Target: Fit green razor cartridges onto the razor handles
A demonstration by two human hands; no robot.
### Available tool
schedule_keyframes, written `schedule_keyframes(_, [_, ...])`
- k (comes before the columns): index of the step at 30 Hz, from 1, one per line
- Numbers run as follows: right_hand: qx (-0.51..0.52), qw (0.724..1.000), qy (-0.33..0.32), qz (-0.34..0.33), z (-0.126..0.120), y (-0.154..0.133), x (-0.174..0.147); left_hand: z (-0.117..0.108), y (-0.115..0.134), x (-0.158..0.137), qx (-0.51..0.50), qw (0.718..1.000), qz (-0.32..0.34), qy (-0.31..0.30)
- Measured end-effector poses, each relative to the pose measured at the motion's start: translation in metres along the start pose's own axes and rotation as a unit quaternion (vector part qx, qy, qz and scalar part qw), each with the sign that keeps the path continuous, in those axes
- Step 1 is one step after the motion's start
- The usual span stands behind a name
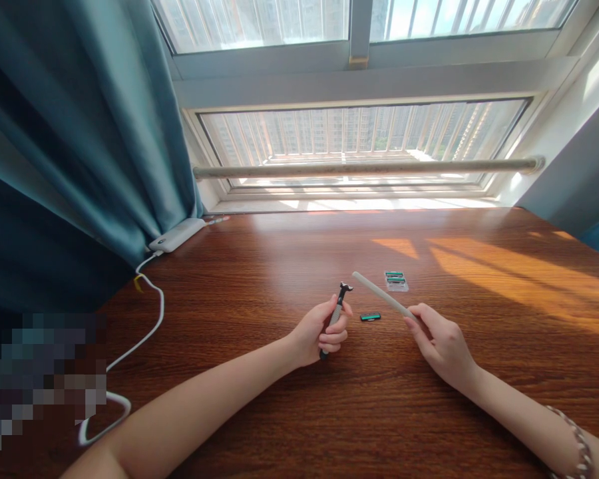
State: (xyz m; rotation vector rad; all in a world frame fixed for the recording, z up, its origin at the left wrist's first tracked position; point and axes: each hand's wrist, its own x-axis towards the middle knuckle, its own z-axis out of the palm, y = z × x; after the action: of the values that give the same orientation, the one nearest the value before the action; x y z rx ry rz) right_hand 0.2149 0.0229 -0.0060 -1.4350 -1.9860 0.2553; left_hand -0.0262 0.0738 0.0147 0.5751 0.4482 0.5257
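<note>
My left hand (324, 331) is closed round a grey and black razor handle (336, 313), held upright with a slight tilt. At its top the dark head shows no blade cartridge. In my right hand (442, 342) a slim, pale, flat-looking stick (382, 293) is pinched by one end. Its free tip points up and left, close to the razor head but apart from it. Between my hands a green and black razor cartridge (370, 317) lies on the table. Beyond it is a clear plastic tray (402, 288) holding two similar cartridges.
The brown wooden table (259, 266) runs up to a barred window (369, 133). A white power bank-like device (180, 235) lies at the back left by the blue curtain (124, 120). Its white cable (162, 303) curls down the left side.
</note>
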Motion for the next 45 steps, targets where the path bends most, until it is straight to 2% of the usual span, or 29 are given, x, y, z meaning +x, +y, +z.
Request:
schedule_keyframes(4, [-0.035,0.996,-0.054,-0.054,0.001,0.001,0.000,-0.003,-0.001,0.001,-0.009,1.000,-0.009,-0.005])
schedule_keyframes(8, [-0.023,0.999,-0.024,-0.025,0.002,0.000,0.000,-0.003,0.001,0.000,-0.014,1.000,-0.005,-0.003])
schedule_keyframes(12, [-0.028,0.996,-0.061,-0.059,0.002,0.001,-0.001,-0.003,0.001,0.000,-0.012,1.000,-0.006,0.000])
schedule_keyframes(16, [-0.008,0.999,-0.022,-0.025,0.001,0.000,0.000,-0.001,-0.002,0.001,-0.012,1.000,0.024,0.015])
schedule_keyframes(21, [-0.031,0.995,-0.055,-0.071,0.000,-0.002,-0.001,0.008,-0.006,0.001,0.008,0.997,0.078,0.028])
schedule_keyframes(25, [-0.032,0.999,0.000,-0.035,0.000,-0.001,-0.001,0.010,-0.006,0.000,0.029,0.996,0.080,0.034])
schedule_keyframes(29, [-0.054,0.994,-0.036,-0.083,-0.001,-0.001,-0.002,0.008,-0.007,0.002,0.044,0.996,0.077,0.031])
schedule_keyframes(33, [-0.063,0.996,0.001,-0.059,0.001,-0.001,-0.003,0.007,-0.008,0.002,0.057,0.994,0.086,0.025])
schedule_keyframes(37, [-0.075,0.992,-0.008,-0.097,0.002,0.000,-0.003,0.009,-0.008,0.002,0.073,0.993,0.087,0.024])
schedule_keyframes(41, [-0.074,0.995,0.031,-0.060,0.003,0.001,-0.005,0.010,-0.009,0.002,0.082,0.991,0.103,0.031])
schedule_keyframes(45, [-0.078,0.993,0.000,-0.092,0.003,0.000,-0.005,0.011,-0.009,0.002,0.089,0.989,0.110,0.032])
